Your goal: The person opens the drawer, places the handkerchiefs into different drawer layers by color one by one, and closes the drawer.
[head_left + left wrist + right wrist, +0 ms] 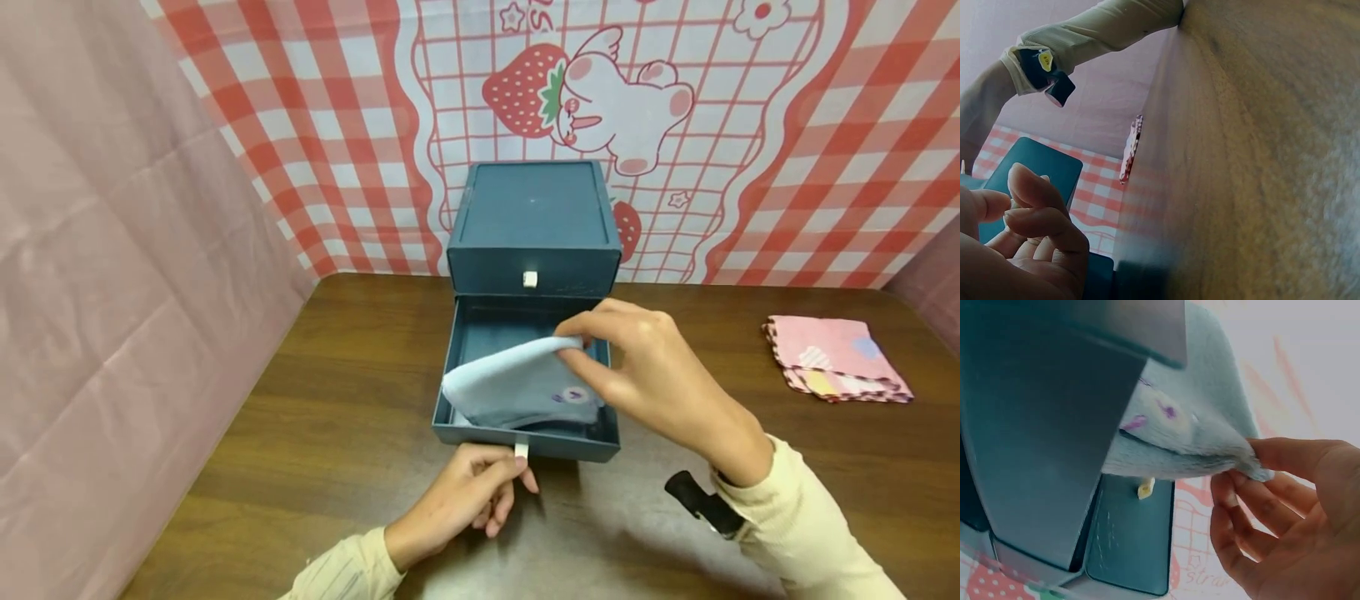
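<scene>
A light blue folded cloth (517, 379) with a small purple and white motif stands tilted in the pulled-out lower drawer (600, 450) of a dark teal two-drawer box (534, 208). My right hand (645, 367) pinches its upper right corner between thumb and fingers; in the right wrist view the same grip on the cloth (1197, 425) shows closely. At the drawer's front, my left hand (472, 492) holds the pale pull tab (522, 447) with thumb and curled fingers. In the left wrist view the left hand (1035, 237) hides the tab.
A folded pink patterned cloth (836, 358) lies on the wooden table (337, 400) at the right. The upper drawer (487, 271) is closed. Behind the box hangs a red-and-white checked curtain (337, 125), and a pink cloth (135, 292) hangs along the left side.
</scene>
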### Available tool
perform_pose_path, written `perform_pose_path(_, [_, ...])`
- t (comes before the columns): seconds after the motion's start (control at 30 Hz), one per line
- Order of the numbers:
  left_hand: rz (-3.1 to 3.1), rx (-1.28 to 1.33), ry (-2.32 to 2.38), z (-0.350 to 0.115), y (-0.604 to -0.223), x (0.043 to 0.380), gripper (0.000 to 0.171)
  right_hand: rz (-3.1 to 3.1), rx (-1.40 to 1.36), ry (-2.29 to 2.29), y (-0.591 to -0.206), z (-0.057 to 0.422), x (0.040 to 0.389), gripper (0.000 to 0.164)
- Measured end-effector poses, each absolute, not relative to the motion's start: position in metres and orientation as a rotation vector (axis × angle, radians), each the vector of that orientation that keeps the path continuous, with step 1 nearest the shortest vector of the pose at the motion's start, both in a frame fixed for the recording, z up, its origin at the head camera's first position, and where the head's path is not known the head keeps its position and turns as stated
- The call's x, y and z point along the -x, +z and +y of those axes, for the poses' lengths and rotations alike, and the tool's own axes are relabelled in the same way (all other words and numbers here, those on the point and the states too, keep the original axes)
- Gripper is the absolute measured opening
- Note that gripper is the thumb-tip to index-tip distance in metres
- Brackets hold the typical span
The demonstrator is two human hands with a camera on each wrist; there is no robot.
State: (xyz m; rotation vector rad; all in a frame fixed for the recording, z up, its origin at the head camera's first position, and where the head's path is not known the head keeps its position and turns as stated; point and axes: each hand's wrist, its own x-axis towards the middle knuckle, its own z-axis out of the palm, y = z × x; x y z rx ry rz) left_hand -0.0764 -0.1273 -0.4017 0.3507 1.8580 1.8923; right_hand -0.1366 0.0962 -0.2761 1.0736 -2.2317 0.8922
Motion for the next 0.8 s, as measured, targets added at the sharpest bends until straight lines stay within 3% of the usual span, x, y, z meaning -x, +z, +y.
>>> perform_pose_path(0.8, [1.868, -0.364, 1.884, -0.127, -0.403, 0.077, 0.04, -2.36, -0.871, 0.906, -0.289, 0.098, 0.155, 0.006])
